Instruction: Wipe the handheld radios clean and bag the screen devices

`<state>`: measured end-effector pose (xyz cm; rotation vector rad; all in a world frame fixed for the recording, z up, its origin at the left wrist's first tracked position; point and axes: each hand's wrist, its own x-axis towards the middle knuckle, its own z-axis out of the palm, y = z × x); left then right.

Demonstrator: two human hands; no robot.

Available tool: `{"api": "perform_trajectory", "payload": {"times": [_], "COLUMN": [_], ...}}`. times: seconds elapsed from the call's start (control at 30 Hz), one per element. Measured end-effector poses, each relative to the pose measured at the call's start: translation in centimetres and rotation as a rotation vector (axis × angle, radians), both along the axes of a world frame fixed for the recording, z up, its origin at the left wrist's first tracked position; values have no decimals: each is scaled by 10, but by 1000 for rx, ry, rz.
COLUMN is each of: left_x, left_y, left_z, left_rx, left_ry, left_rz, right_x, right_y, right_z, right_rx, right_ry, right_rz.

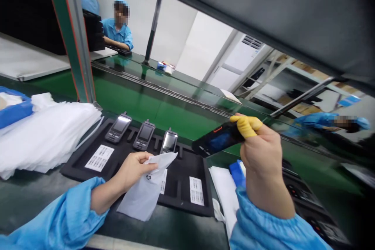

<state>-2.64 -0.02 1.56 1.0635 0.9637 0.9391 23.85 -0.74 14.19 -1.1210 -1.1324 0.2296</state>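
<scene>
A: In the head view, how many of each thing are shown?
B: Four handheld devices: three seated devices (144, 134) in a row along the far edge of the black tray (182, 164), and one raised device (218, 140) over its far right corner. Three printed labels (99, 158) lie on the tray, and one white bag (142, 199) hangs across its near edge. White stacks (49, 136) flank its left and right edges.
A: And the pose of the hands?
B: The left hand (134, 172), reaching in low from the near side, pinches the bag's upper edge between thumb and fingers. The right hand (260, 144), wrist lifted, grips one end of the raised device, which tilts; yellow finger covers (246, 125) show there.
A: What is obscured?
B: The bag hides the rightmost seated device's lower end and part of the middle label. Fingers cover the raised device's gripped end.
</scene>
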Motion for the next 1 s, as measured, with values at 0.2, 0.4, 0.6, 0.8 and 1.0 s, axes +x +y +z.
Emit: {"api": "perform_trajectory", "payload": {"times": [0.2, 0.4, 0.6, 0.8, 1.0], "left_x": [-1, -7, -52, -105, -50], "left_y": [-6, 3, 11, -2, 30], "left_z": [0, 0, 7, 9, 18], "left_rx": [24, 31, 225, 718, 1163], "left_ry": [7, -42, -115, 767, 1294], "left_rz": [-23, 102, 461, 635, -282], "right_x": [-48, -60, -50, -37, -43], "right_y": [3, -3, -29, -51, -45], "right_z": [14, 3, 3, -5, -8], "right_rx": [162, 188, 179, 58, 142], "right_ry": [306, 327, 278, 240, 261], "right_rz": [176, 118, -10, -167, -23]}}
